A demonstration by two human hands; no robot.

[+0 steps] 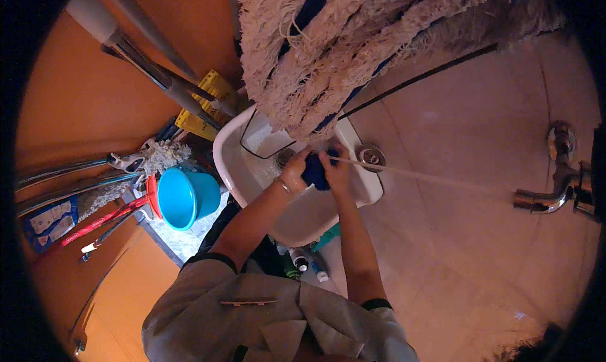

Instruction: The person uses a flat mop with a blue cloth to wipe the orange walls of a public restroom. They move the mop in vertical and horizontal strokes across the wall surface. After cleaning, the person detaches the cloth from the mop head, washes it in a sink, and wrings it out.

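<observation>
A dark blue cloth [314,173] is bunched between my two hands over a white sink [255,186]. On its left side my left hand [294,171], with a bracelet at the wrist, grips the wet cloth. My right hand [337,173] holds the other side, its fingers partly hidden by the cloth. From a chrome faucet [539,201] on the tiled wall, a stream of water [435,176] runs onto the cloth and my right hand. The sink's drain [284,157] shows just beyond my left hand.
A large string mop head [322,68] hangs over the sink's far end. To the left stand a turquoise bucket [177,198], a yellow plastic sign [206,106] and several mop and broom handles. Bottles [299,260] sit below the sink's near edge.
</observation>
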